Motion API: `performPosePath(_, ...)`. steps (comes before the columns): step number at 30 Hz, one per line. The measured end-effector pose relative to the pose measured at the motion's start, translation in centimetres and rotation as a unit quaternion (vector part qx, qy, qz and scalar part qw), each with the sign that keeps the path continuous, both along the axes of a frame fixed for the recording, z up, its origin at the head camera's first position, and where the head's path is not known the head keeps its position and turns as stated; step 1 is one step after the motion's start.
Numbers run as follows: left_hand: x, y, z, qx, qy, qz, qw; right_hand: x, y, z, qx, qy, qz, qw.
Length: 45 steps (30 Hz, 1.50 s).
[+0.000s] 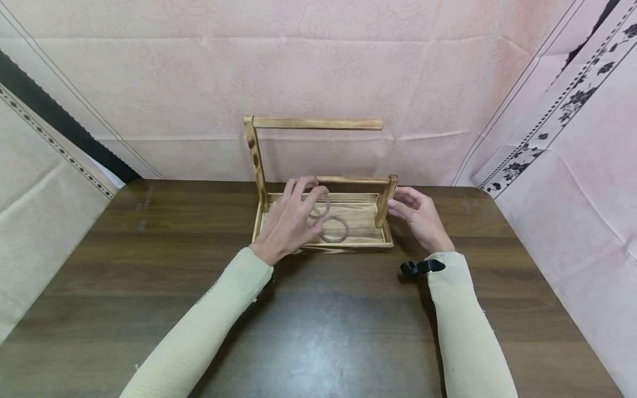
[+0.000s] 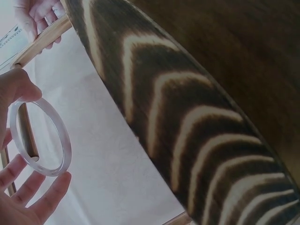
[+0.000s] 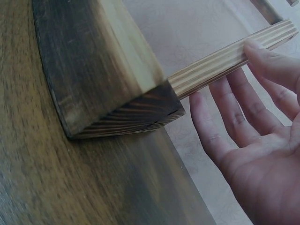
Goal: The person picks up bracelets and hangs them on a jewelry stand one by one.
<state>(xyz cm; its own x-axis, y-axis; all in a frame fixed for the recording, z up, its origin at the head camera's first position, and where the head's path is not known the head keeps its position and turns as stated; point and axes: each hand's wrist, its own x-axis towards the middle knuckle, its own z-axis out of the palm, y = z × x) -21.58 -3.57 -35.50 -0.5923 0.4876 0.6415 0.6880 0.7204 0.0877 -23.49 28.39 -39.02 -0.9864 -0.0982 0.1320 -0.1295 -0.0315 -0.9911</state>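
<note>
A wooden bangle stand (image 1: 320, 124) with a tray base stands near the table's far edge. It has a tall left post with a top bar, and a shorter right post (image 1: 387, 202) with a lower bar. Over the tray, my left hand (image 1: 288, 221) holds a translucent, pale purple bangle (image 2: 65, 150) between thumb and fingertips. A second, similar bangle (image 1: 347, 229) appears in the tray area beside that thumb; whether it touches the hand I cannot tell. My right hand (image 1: 418, 215) grips the short post, thumb in front and fingers behind it (image 3: 234, 101).
Under the stand is a dark brown wooden table (image 1: 318, 320). Pale patterned cloth (image 1: 318, 72) hangs behind it and at both sides. A black strap (image 1: 422, 268) is at the right wrist.
</note>
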Motion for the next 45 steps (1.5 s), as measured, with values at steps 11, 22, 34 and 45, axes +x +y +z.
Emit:
performPosePath(11, -0.2, -0.3, 0.2, 0.01, 0.013, 0.011, 0.9998, 0.1, -0.1, -0.1, 0.002, 0.004, -0.006, 1.0)
performPosePath(22, -0.5, 0.0, 0.7, 0.025, 0.015, 0.014, 0.9995, 0.1, 0.0, 0.1, 0.009, 0.006, -0.007, 1.0)
performPosePath(34, -1.0, 1.0, 0.8, 0.025, 0.016, 0.017, 0.9994, 0.2, -0.1, 0.0, 0.002, 0.005, -0.004, 1.0)
performPosePath(45, -1.5, 2.1, 0.8, 0.034, 0.006, 0.018, 0.9992, 0.2, -0.1, 0.1, 0.003, 0.006, -0.003, 1.0)
